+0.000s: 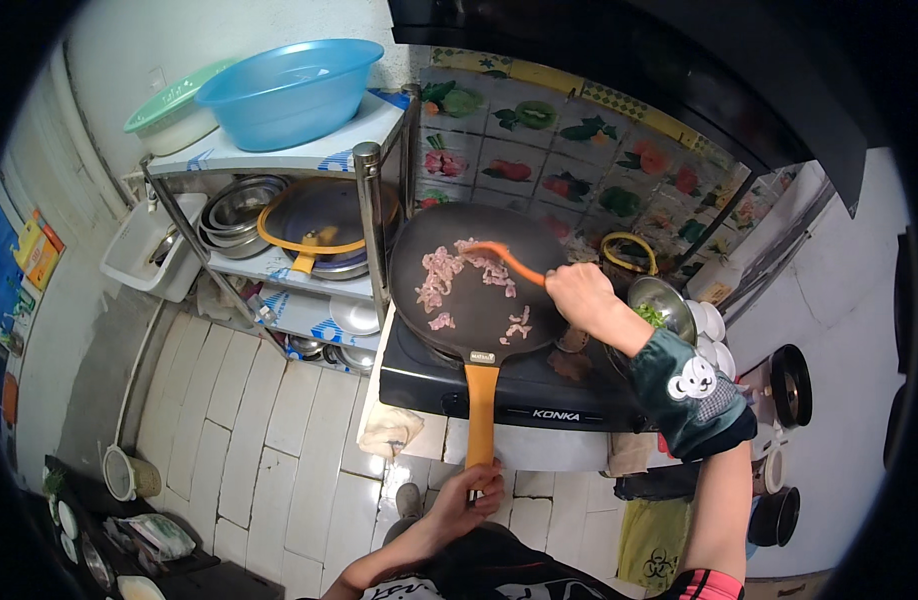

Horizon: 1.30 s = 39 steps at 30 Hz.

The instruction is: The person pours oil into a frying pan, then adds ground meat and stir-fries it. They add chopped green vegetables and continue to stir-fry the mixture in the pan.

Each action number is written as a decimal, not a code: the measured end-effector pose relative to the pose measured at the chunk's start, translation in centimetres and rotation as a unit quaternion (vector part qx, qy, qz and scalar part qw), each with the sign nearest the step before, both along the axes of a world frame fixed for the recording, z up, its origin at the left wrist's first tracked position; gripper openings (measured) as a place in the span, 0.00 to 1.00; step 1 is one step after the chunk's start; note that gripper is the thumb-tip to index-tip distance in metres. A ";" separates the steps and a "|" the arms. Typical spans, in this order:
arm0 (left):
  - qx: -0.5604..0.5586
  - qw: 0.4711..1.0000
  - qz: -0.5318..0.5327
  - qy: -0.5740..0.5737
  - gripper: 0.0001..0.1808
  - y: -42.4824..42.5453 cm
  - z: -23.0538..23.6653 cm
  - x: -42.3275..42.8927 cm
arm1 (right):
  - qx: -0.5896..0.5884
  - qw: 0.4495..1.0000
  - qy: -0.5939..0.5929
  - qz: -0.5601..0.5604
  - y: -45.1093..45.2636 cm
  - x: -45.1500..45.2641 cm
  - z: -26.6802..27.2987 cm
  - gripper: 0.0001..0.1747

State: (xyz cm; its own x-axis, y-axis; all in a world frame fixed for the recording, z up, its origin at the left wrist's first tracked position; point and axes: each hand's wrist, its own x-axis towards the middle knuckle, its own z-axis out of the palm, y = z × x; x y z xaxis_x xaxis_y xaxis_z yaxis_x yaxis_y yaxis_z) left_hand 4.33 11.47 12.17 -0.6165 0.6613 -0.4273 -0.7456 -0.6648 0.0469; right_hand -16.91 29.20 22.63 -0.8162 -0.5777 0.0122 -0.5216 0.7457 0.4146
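A dark wok (459, 322) with a long orange handle rests on the left side of a black Konka gas stove (534, 397). Pieces of pinkish sliced meat (438, 277) lie spread over its bottom in several clumps. My left hand (470, 495) is closed around the end of the wok's handle. In my right hand (586, 296) is an orange spatula (507, 262), its head among the meat at the upper part of the wok. Just beyond my right wrist sits a metal bowl (680, 307) holding chopped green vegetables (650, 315), partly hidden by my sleeve.
Left of the stove stands a metal shelf (279, 161) with a blue basin (294, 94), nested steel bowls (237, 214) and an orange-rimmed lid (316, 217). A range hood (616, 67) hangs above. White dishes (718, 352) stand at the right. A cloth (391, 431) lies at the front left corner.
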 end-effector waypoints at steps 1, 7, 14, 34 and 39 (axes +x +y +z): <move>-0.001 1.000 0.002 0.001 0.06 0.0 0.0 0.0 | -0.012 0.999 0.051 -0.009 -0.4 -0.4 -0.1 0.04; 0.004 1.000 0.001 0.013 0.06 -0.1 0.0 -0.1 | 0.097 0.993 0.021 0.071 -1.8 2.5 -3.1 0.07; 0.001 1.000 -0.005 0.030 0.05 -0.1 0.0 0.0 | 0.115 0.984 0.074 0.113 -2.5 3.9 -3.5 0.17; -0.010 1.000 -0.021 0.019 0.05 -0.1 -0.4 0.0 | 0.093 0.991 0.056 0.075 0.5 7.5 -2.2 0.15; 0.016 0.999 -0.021 0.047 0.06 -0.2 -0.8 -0.2 | 0.171 0.982 0.007 0.078 0.0 8.1 -2.7 0.16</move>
State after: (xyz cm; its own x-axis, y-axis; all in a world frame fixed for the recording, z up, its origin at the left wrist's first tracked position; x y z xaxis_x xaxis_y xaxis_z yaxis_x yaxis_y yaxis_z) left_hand 4.17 11.28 11.41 -0.6246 0.6996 -0.3470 -0.7660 -0.6353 0.0980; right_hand -8.86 29.18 19.94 -0.7191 -0.6674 -0.1936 -0.6102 0.4732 0.6354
